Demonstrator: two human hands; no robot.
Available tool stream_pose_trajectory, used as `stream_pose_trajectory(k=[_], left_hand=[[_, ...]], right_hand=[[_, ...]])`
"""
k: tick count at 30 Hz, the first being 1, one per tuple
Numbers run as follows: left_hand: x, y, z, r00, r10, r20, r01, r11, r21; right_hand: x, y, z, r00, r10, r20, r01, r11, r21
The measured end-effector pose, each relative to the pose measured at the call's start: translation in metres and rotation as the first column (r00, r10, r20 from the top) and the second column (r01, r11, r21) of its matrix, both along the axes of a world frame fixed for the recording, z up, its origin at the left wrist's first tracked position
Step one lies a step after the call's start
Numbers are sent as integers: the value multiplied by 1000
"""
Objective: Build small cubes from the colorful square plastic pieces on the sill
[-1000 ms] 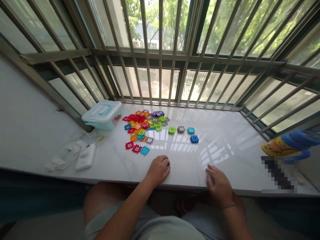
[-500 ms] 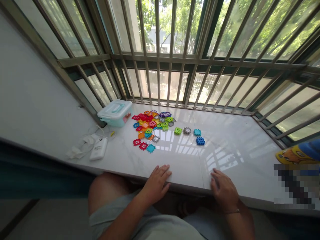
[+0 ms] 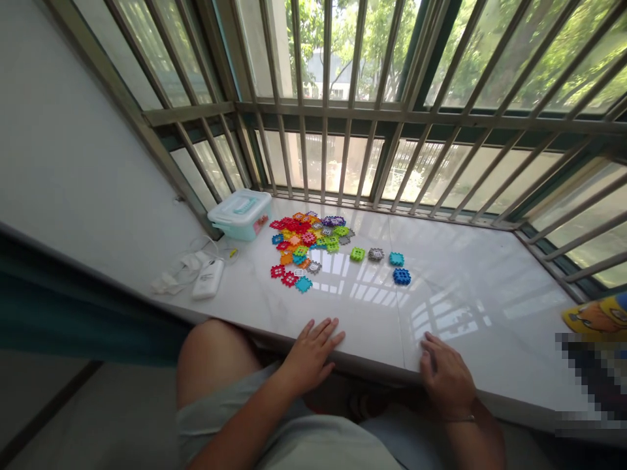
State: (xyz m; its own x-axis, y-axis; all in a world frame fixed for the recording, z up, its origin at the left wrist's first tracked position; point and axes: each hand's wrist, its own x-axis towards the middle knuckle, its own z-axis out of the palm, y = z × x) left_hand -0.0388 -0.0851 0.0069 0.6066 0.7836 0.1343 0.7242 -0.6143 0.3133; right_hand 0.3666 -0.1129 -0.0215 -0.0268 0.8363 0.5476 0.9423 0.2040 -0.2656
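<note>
My left hand [image 3: 313,352] rests on the front edge of the white ledge [image 3: 353,326], fingers spread and holding nothing. Farther right along that edge lies my right hand [image 3: 445,372], also without anything in it, its fingers loosely extended. Beyond my left hand is a heap of colourful square interlocking plastic tiles [image 3: 294,226] with notched edges; a light-blue tile [image 3: 304,284] is at its near end. To the heap's right sit small groups of the same tiles: green [image 3: 357,254], grey [image 3: 376,254], light blue [image 3: 396,259] and dark blue [image 3: 401,277].
A lidded plastic box [image 3: 240,214] stands at the back left. In front of it are a white power bank [image 3: 208,279], a cable and crumpled white material [image 3: 171,277]. A yellow and blue printed object [image 3: 597,316] is at the right. Metal bars [image 3: 323,117] line the window behind.
The whole view has shifted, so the ledge and tiles appear slightly farther right. Both hands stay at the ledge's front edge, and the tiles keep their arrangement.
</note>
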Motion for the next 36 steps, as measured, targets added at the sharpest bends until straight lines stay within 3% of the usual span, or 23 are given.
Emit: stream_pose_trajectory(k=[6,15,26,36], left_hand=[[-2,-2,-10,999,19,-49,-14,996,83],[6,-3,-31,997,81,13,-81,949,304],[5,-3,-30,997,67,27,-72,945,320],[12,-6,-41,989,103,105,-132,939,316]], right_hand=[[1,1,-2,999,23,38,-26,997,70],[-2,-2,0,998,-8,54,5,999,51],[-6,-1,-2,994,-103,44,101,993,53],[-12,-3,-4,991,-136,20,134,988,80]])
